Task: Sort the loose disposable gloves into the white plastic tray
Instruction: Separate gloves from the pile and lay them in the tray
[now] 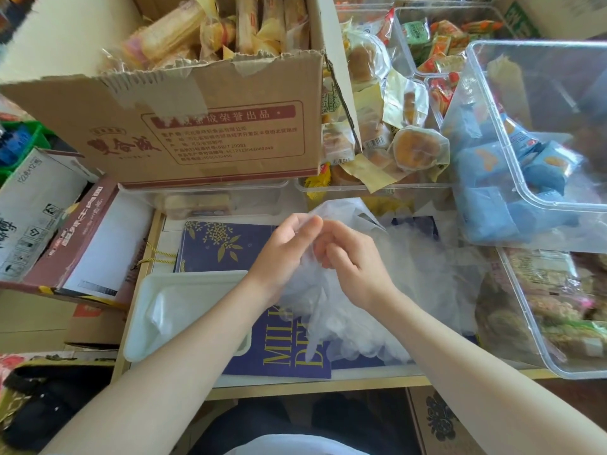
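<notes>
Centre of frame: a clear glove (315, 310) is being pinched at its top by the left hand (285, 251), grip narrow on the film; it is also being held by the right hand (354, 257), fingers curled on it. Loose gloves (404, 267) are lying right of the hands. The tray (144, 310) is sitting lower left, one glove (161, 311) inside.

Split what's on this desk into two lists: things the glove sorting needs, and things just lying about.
For the job:
- left hand and right hand, both holding a clear glove
- loose glove pile
- white tray

Lying about:
- cardboard snack box
- clear bins
- navy gift bag
</notes>
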A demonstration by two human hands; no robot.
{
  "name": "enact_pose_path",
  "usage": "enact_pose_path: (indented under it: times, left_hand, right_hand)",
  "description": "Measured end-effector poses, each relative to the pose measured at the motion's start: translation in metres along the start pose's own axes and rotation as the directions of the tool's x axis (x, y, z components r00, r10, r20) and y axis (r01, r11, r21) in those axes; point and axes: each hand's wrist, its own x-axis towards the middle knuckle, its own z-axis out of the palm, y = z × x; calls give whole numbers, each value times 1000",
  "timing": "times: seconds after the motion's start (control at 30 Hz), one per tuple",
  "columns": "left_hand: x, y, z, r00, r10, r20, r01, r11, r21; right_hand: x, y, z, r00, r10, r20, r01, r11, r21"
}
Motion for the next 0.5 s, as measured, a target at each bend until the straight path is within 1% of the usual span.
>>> enact_pose_path:
  times: [0.03, 0.1, 0.13, 0.17, 0.2, 0.23, 0.27, 0.3, 0.33, 0.37, 0.4, 0.43, 0.47, 0.5]
  left_hand:
    - [0, 1, -2, 1000, 1, 13, -1, 1000, 7]
    - [1, 3, -3, 1000, 23, -10, -23, 998, 50]
    - [2, 4, -3, 998, 37, -46, -33, 996, 82]
    - [3, 5, -5, 996, 51, -73, -43, 993, 114]
    - [3, 6, -6, 994, 62, -87, -50, 989, 136]
    - [3, 7, -8, 994, 63, -88, -49, 988, 149]
    - [2, 9, -10, 995, 60, -76, -47, 985, 165]
    - [1, 12, -13, 997, 55, -53, -45, 983, 180]
    - [0, 14, -15, 998, 51, -23, -46, 982, 183]
    - [-2, 18, -17, 999, 52, 9, -53, 982, 179]
    - [-3, 22, -19, 998, 57, 41, -63, 983, 170]
    - [-4, 26, -21, 996, 58, 73, -68, 986, 150]
    - [-6, 30, -22, 993, 53, 105, -65, 991, 115]
    - [-7, 33, -24, 991, 39, 131, -47, 997, 63]
  right_hand:
    - [0, 0, -2, 1000, 5, 27, -6, 1000, 16]
    - [-1, 0, -6, 996, 36, 79, -42, 995, 87]
    - [-2, 0, -8, 996, 41, 82, -49, 993, 107]
    - [-2, 0, -10, 998, 37, 45, -41, 995, 90]
    - [-2, 1, -12, 998, 39, -44, -38, 999, 34]
    - [-2, 5, -15, 986, 64, -156, -68, 997, -19]
    - [-1, 8, -19, 958, 100, -270, -119, 992, -51]
    - [-1, 13, -23, 922, 134, -364, -166, 985, -56]
    - [-1, 17, -27, 892, 159, -423, -190, 981, -31]
    - [0, 20, -31, 880, 185, -438, -196, 980, 21]
    - [2, 22, -35, 887, 224, -403, -198, 975, 104]
    - [4, 24, -39, 908, 272, -318, -210, 953, 217]
    - [7, 25, -44, 931, 308, -197, -228, 910, 347]
    - [9, 26, -48, 948, 313, -61, -251, 850, 462]
